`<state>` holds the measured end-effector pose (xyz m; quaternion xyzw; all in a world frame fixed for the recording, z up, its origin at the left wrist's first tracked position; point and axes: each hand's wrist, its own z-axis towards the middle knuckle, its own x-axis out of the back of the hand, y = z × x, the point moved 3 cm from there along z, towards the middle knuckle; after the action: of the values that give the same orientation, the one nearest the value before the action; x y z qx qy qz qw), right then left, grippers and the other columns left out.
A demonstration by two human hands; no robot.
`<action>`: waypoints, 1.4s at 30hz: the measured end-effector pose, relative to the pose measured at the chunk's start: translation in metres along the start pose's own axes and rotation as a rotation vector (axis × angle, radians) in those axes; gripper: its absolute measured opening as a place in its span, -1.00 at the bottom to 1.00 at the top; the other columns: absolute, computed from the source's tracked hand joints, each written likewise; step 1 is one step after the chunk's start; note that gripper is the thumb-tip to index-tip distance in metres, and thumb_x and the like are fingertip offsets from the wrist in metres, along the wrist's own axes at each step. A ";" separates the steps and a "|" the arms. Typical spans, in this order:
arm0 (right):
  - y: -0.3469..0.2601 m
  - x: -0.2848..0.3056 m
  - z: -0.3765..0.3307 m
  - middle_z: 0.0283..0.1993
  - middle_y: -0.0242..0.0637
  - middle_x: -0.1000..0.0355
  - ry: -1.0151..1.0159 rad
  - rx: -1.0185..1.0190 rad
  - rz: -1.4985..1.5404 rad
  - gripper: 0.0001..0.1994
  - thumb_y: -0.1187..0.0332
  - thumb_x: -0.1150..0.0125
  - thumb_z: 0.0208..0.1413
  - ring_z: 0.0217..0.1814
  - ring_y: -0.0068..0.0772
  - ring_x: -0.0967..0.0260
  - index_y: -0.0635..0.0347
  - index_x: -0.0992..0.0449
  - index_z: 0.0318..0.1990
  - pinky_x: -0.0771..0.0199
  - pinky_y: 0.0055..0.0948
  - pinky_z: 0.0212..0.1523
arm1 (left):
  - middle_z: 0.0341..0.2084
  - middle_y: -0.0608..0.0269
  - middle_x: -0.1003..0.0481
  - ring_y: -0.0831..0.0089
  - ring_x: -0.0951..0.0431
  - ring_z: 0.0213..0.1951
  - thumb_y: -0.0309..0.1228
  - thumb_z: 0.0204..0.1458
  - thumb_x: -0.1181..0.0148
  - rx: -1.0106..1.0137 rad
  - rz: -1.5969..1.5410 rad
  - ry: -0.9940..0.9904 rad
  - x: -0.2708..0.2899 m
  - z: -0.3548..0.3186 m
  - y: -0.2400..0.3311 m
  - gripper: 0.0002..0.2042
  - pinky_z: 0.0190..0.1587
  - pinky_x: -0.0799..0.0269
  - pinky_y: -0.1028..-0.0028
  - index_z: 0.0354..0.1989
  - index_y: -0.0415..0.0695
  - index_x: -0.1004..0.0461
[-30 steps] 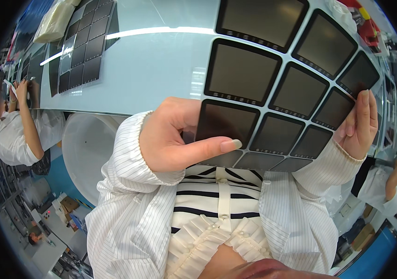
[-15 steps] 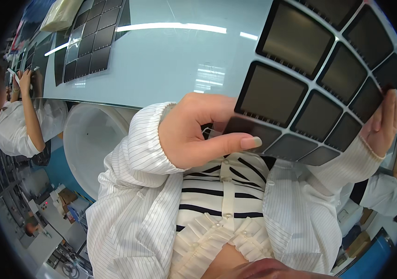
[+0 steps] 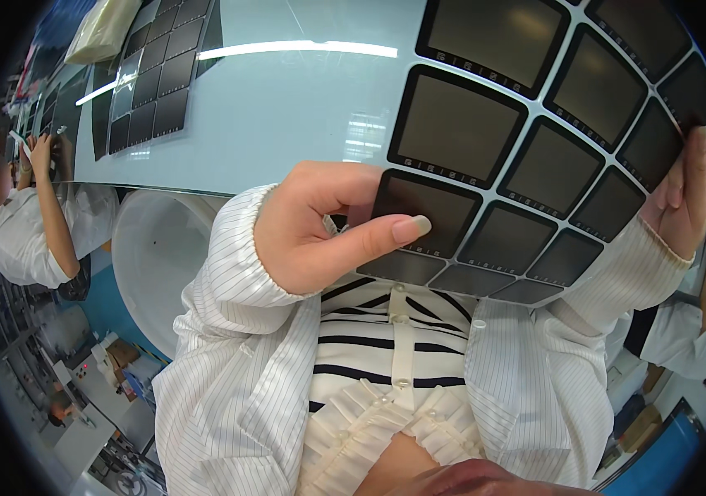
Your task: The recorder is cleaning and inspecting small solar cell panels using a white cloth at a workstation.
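Observation:
Raised and tilted in front of me is a thin, bent sheet of dark rectangular panels (image 3: 458, 124), set in a grid with pale gaps between them. My left hand (image 3: 311, 227) grips its lower left part, thumb on the dark face and fingers behind it. At the far right edge, my right hand (image 3: 685, 194) holds the sheet with fingers straight along the border; part of that hand is hidden. A small dark and pale item (image 3: 335, 223), too small to make out, shows in the gap by my left thumb.
A glossy pale table (image 3: 287, 107) spreads ahead. Similar panel sheets (image 3: 158, 74) lie at its far left, beside a cream-coloured package (image 3: 103, 31). A round white bin (image 3: 154, 256) stands below the table's edge. Co-workers (image 3: 34, 223) are at the left and right (image 3: 684, 331).
The sheet has shifted left and turned its dark face more toward me. My left hand has moved left and slightly up with it; the right keeps its hold at the edge.

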<state>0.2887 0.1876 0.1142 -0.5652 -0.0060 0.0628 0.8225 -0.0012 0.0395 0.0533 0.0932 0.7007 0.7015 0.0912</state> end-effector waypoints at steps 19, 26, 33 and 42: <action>0.012 -0.001 0.006 -0.19 -0.21 -0.50 -0.096 -0.027 0.084 -0.70 0.44 0.06 0.23 -0.67 -0.78 -0.12 0.37 -0.36 0.08 -0.22 -0.87 -0.65 | -0.50 0.26 -0.51 0.60 -0.42 -0.48 -0.46 0.04 -0.15 -0.022 -0.048 0.067 0.015 -0.006 0.008 -0.85 -0.37 -0.31 0.60 -0.30 -0.31 -0.51; 0.017 -0.008 0.007 0.02 -0.11 -0.43 -0.094 0.047 0.141 -0.68 0.42 0.06 0.23 -0.66 -0.78 -0.17 0.37 -0.35 0.09 -0.25 -0.88 -0.65 | -0.61 0.32 -0.46 0.69 -0.28 -0.61 -0.40 0.05 -0.16 -0.042 0.004 0.140 0.024 -0.012 0.000 -0.83 -0.54 -0.15 0.65 -0.37 -0.29 -0.50; -0.004 -0.069 -0.008 -0.68 -0.45 -0.34 0.082 -0.146 0.297 -0.84 0.43 -0.10 0.15 -0.77 -0.72 -0.11 0.29 -0.51 -0.18 -0.09 -0.75 -0.77 | -0.56 0.30 -0.50 0.69 -0.33 -0.57 -0.36 0.06 -0.15 -0.041 -0.015 0.171 0.024 -0.011 0.002 -0.77 -0.49 -0.21 0.66 -0.29 -0.33 -0.51; -0.025 -0.063 0.024 -0.72 -0.55 -0.26 0.222 -0.025 0.172 -0.87 0.42 -0.07 0.18 -0.80 -0.85 -0.02 0.27 -0.50 -0.23 -0.02 -0.85 -0.80 | -0.45 0.26 -0.51 0.69 -0.37 -0.51 -0.31 0.12 -0.10 -0.086 -0.072 0.219 0.022 -0.012 0.006 -0.72 -0.42 -0.26 0.69 -0.24 -0.35 -0.47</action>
<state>0.2267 0.1944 0.1501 -0.5774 0.1328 0.0698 0.8026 -0.0254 0.0340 0.0596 -0.0134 0.6787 0.7330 0.0431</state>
